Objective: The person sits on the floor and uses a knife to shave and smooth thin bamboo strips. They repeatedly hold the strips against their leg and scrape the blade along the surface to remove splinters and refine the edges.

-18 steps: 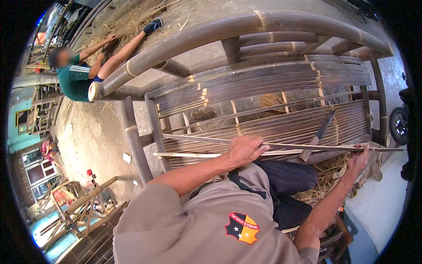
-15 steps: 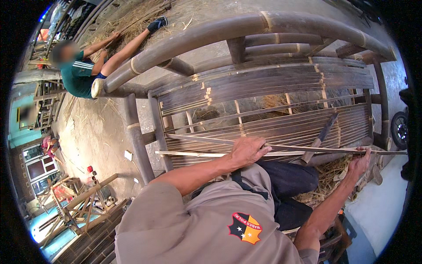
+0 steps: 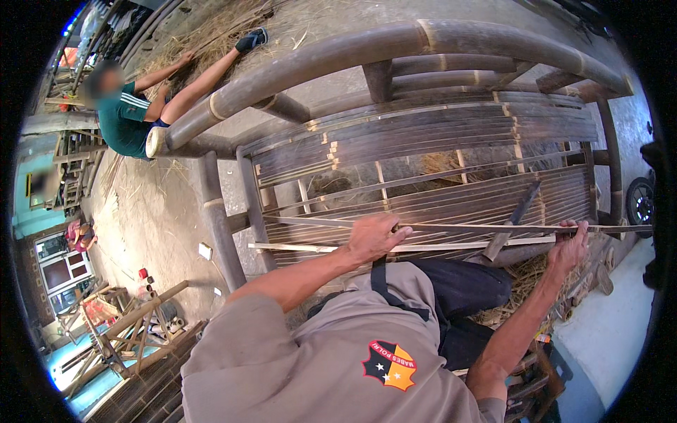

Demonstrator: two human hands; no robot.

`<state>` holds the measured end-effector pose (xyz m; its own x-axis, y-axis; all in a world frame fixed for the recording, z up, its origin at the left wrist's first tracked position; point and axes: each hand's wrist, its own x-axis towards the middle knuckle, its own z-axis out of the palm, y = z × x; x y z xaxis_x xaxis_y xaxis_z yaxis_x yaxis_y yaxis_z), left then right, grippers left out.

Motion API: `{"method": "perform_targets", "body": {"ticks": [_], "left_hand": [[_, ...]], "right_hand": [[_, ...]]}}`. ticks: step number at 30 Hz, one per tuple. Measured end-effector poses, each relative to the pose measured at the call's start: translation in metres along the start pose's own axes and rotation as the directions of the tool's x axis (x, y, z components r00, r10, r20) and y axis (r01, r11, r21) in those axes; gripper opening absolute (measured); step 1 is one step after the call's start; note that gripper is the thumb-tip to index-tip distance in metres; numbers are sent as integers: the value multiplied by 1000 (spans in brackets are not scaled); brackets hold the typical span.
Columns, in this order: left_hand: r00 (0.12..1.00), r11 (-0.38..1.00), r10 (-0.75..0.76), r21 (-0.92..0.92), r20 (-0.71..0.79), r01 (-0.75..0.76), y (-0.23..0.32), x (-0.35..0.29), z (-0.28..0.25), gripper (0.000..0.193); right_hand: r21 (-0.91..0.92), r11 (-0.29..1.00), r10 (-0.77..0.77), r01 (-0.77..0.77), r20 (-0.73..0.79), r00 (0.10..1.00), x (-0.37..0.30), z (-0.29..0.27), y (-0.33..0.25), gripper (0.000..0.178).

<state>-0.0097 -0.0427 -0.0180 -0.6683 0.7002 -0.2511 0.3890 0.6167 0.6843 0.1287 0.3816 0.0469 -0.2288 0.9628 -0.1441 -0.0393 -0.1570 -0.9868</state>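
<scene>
A long, thin dark bamboo strip (image 3: 465, 228) lies crosswise in front of me, gripped at two places. My left hand (image 3: 377, 237) is closed around it left of its middle, and my right hand (image 3: 570, 243) pinches it toward the right end. Beneath it is the slatted seat of a large dark bamboo bench (image 3: 423, 203). A pale bamboo strip (image 3: 307, 247) rests on the slats just nearer to me, partly hidden behind my left hand. Between my hands, a machete (image 3: 523, 203) with a wooden handle lies slantwise across the slats.
The bench's thick bamboo rail (image 3: 317, 62) curves along the far side. Beyond it, a person (image 3: 127, 116) in a green shirt sits among straw. Straw and shavings (image 3: 525, 285) lie near my knees. A bamboo frame (image 3: 134, 331) stands at lower left, a wheel (image 3: 639, 208) at far right.
Both hands have shifted slightly left with the dark strip. My right hand is a little higher, and the strip's right part has risen away from the pale strip.
</scene>
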Motion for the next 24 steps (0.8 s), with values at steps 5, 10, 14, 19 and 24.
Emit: {"method": "perform_targets", "body": {"ticks": [5,10,14,19,24], "left_hand": [[993,993,-111,36,-45,112,-27,-7,-14,49],[981,994,111,29,-160,-108,-3,21,-8,46],[984,984,156,-78,-81,-162,28,62,1,43],[995,996,83,-24,52,-82,39,73,2,41],[996,997,56,50,70,-59,40,77,-9,46]], "right_hand": [[-17,999,50,-49,54,997,-25,35,19,21],[3,1000,2,-2,-77,997,-28,73,39,12],[-68,997,48,-46,19,999,-17,82,48,55],[-827,546,-240,137,2,971,0,74,64,68],[-551,829,184,-95,110,977,16,79,71,69]]}}
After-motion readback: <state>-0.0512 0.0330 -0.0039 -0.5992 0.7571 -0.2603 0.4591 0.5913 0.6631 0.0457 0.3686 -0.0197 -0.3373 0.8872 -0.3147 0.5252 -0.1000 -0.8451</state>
